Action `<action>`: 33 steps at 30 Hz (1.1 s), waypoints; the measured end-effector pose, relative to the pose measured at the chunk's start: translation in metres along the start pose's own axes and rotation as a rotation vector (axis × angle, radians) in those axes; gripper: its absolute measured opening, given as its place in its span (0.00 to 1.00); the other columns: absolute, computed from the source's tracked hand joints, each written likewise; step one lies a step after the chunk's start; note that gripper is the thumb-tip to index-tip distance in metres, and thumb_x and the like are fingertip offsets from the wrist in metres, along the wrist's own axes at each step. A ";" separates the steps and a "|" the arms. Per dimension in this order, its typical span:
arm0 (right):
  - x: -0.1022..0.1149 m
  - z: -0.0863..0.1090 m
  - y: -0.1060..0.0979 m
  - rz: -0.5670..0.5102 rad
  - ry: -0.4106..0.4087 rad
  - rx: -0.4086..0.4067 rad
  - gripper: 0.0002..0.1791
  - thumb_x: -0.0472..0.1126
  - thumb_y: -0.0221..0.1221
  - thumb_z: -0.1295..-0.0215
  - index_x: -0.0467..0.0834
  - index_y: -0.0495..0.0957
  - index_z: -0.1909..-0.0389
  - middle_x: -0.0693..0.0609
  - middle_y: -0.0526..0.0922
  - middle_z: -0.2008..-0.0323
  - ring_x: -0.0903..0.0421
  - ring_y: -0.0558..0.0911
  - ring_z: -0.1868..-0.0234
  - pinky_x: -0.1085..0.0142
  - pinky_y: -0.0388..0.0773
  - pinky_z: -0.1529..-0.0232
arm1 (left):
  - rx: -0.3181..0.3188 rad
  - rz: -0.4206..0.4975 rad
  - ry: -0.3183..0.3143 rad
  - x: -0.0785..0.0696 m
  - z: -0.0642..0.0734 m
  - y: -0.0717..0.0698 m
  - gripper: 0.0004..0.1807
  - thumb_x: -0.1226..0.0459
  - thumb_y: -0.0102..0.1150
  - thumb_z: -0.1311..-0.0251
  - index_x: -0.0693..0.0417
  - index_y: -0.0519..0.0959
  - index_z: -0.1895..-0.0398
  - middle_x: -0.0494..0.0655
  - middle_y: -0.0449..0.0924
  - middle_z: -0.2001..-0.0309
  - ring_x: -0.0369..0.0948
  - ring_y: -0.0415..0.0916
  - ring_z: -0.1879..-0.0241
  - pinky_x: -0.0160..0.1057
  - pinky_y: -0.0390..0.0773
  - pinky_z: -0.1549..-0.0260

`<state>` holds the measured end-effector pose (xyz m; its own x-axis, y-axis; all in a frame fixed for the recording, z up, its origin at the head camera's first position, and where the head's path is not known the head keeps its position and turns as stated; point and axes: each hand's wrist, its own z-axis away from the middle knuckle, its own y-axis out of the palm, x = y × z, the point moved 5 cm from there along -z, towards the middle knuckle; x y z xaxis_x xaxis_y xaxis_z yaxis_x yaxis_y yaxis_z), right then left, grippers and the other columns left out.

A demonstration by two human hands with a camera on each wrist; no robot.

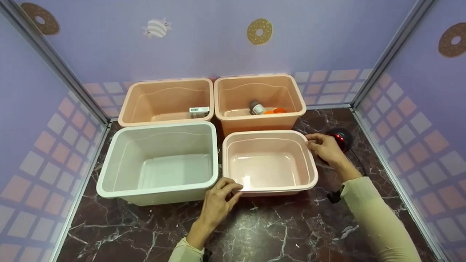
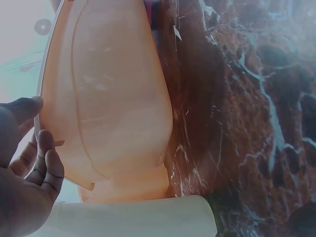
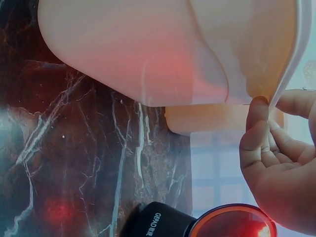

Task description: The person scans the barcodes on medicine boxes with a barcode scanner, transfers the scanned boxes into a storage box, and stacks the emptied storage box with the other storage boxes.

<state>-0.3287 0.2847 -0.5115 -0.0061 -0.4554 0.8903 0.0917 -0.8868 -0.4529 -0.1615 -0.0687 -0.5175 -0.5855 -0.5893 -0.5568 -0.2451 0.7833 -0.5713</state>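
Note:
A pale pink plastic bin [image 1: 265, 171] stands on the dark marbled surface, with nothing visible inside. My left hand [image 1: 219, 198] pinches its rim at the front left corner; the left wrist view shows the fingers [image 2: 48, 163] curled under the lip beside the bin's outer wall [image 2: 118, 98]. At the back right corner my right hand [image 1: 326, 148] pinches the rim between thumb and fingers. In the right wrist view that grip [image 3: 281, 148] is close up, against the bin's side [image 3: 148, 54].
A light grey-green bin [image 1: 178, 174] adjoins on the left. Behind stand two orange bins: the left one [image 1: 165, 120] holds a small white box [image 1: 199, 112], the right one [image 1: 260, 117] a bottle [image 1: 257, 108] and orange items [image 1: 278, 110]. A black device [image 1: 341, 139] glows red beside my right hand.

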 end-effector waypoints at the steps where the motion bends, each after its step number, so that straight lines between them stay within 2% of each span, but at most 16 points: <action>1: 0.002 0.001 -0.001 -0.003 -0.005 -0.001 0.18 0.34 0.58 0.33 0.30 0.78 0.44 0.52 0.82 0.67 0.65 0.75 0.78 0.74 0.73 0.79 | -0.005 -0.008 0.006 -0.001 0.000 0.000 0.08 0.63 0.73 0.46 0.48 0.86 0.63 0.40 0.80 0.61 0.38 0.80 0.72 0.26 0.79 0.70; 8: 0.014 0.007 -0.009 -0.088 -0.013 0.010 0.18 0.33 0.57 0.31 0.29 0.76 0.43 0.55 0.81 0.67 0.66 0.75 0.76 0.75 0.74 0.77 | -0.037 -0.039 0.043 -0.011 -0.003 -0.005 0.08 0.63 0.74 0.47 0.47 0.86 0.63 0.39 0.80 0.61 0.34 0.79 0.67 0.26 0.79 0.64; 15: 0.030 0.012 -0.020 -0.110 -0.046 -0.009 0.18 0.31 0.56 0.32 0.28 0.76 0.43 0.58 0.82 0.70 0.66 0.75 0.77 0.75 0.73 0.77 | -0.064 -0.038 0.065 -0.026 -0.010 -0.015 0.07 0.62 0.73 0.46 0.47 0.86 0.63 0.40 0.80 0.61 0.35 0.80 0.63 0.30 0.82 0.59; 20: 0.042 0.016 -0.027 -0.147 -0.047 0.002 0.19 0.31 0.56 0.32 0.28 0.75 0.42 0.59 0.81 0.71 0.65 0.74 0.77 0.76 0.72 0.77 | -0.069 -0.046 0.085 -0.037 -0.016 -0.024 0.07 0.62 0.73 0.44 0.47 0.86 0.62 0.39 0.80 0.61 0.33 0.79 0.64 0.27 0.80 0.61; 26: 0.057 0.020 -0.035 -0.202 -0.022 0.004 0.19 0.32 0.55 0.31 0.29 0.74 0.42 0.60 0.80 0.73 0.67 0.70 0.81 0.76 0.65 0.85 | -0.086 -0.053 0.122 -0.048 -0.027 -0.038 0.08 0.64 0.73 0.46 0.48 0.86 0.62 0.40 0.80 0.61 0.35 0.80 0.64 0.28 0.81 0.62; 29: 0.067 0.022 -0.039 -0.212 -0.051 -0.014 0.18 0.32 0.56 0.32 0.29 0.75 0.43 0.59 0.80 0.74 0.67 0.70 0.82 0.76 0.65 0.86 | -0.094 -0.051 0.146 -0.052 -0.033 -0.045 0.09 0.64 0.74 0.47 0.48 0.86 0.62 0.40 0.80 0.61 0.35 0.80 0.64 0.28 0.81 0.63; 33: 0.081 0.023 -0.044 -0.218 -0.110 -0.039 0.18 0.33 0.59 0.33 0.28 0.76 0.45 0.58 0.81 0.73 0.66 0.71 0.81 0.76 0.68 0.82 | -0.106 -0.055 0.166 -0.057 -0.041 -0.056 0.08 0.63 0.74 0.46 0.48 0.87 0.62 0.41 0.80 0.61 0.35 0.80 0.65 0.28 0.80 0.64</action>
<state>-0.3100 0.2881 -0.4184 0.0873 -0.2430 0.9661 0.0612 -0.9666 -0.2487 -0.1463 -0.0712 -0.4290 -0.6863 -0.5981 -0.4139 -0.3552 0.7722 -0.5268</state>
